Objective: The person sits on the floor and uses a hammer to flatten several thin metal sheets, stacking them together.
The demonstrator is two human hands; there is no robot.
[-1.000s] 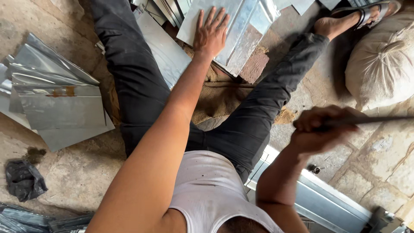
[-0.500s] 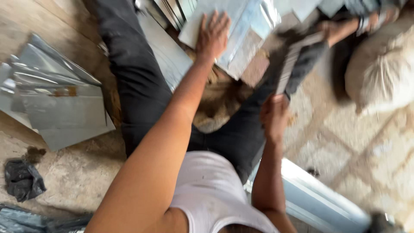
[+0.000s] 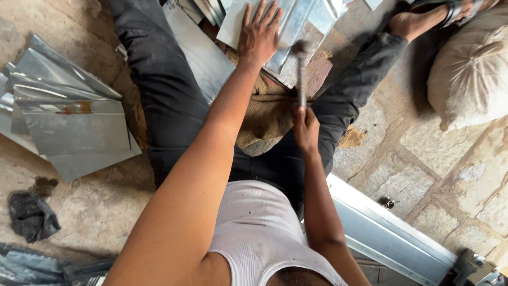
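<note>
A makeshift sheet-metal workshop on a stone-paved floor (image 3: 455, 159). Cut and folded metal sheets (image 3: 69, 127) lie stacked about the seated person, with a long metal channel (image 3: 386, 233) and a stuffed sack (image 3: 471, 74) nearby.

Tied beige sack (image 3: 468, 74) top right; black bag (image 3: 32, 214) lower left.

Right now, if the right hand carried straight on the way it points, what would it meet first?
Probably the metal sheet that the left hand presses flat; the right hand points its hammer there, though depth is unclear.
</note>
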